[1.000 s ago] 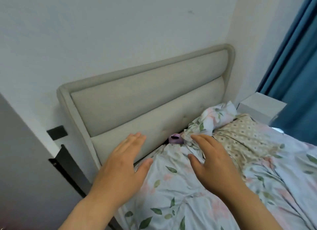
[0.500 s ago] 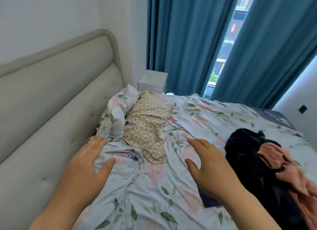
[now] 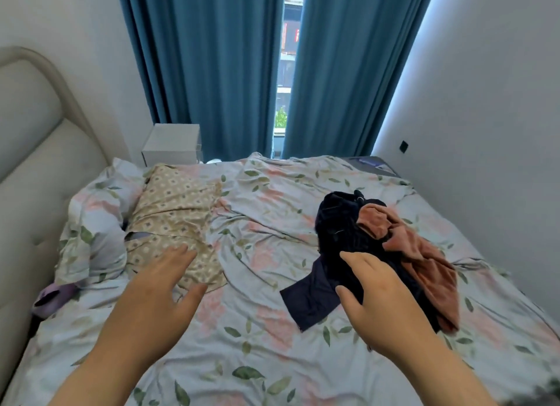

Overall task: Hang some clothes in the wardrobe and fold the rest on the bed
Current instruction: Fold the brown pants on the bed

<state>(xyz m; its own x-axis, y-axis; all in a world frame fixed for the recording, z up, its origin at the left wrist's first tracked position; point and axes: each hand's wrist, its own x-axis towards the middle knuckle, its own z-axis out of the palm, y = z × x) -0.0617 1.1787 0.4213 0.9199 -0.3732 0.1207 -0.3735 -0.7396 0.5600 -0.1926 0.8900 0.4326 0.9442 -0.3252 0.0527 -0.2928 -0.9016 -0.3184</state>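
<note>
A heap of clothes lies on the right half of the bed (image 3: pixel 260 339): a dark navy garment (image 3: pixel 336 223) with a rust-pink garment (image 3: pixel 424 257) draped over its right side. A flat navy flap (image 3: pixel 309 299) sticks out toward me. My right hand (image 3: pixel 378 296) hovers palm down over the near edge of the navy garment, fingers straight, holding nothing. My left hand (image 3: pixel 160 290) floats above the floral cover, fingers spread, just short of a beige patterned pillow (image 3: pixel 172 211). No wardrobe is in view.
A padded beige headboard (image 3: pixel 36 151) runs along the left. A floral pillow (image 3: pixel 97 220) and a small purple object (image 3: pixel 54 293) lie beside it. A white bedside cabinet (image 3: pixel 172 148) stands behind the bed, before blue curtains (image 3: pixel 212 66). A white wall closes the right side.
My view has swung right from the headboard to the whole bed, bringing the clothes heap into sight. Both hands stay open; the right one now hovers over the navy garment.
</note>
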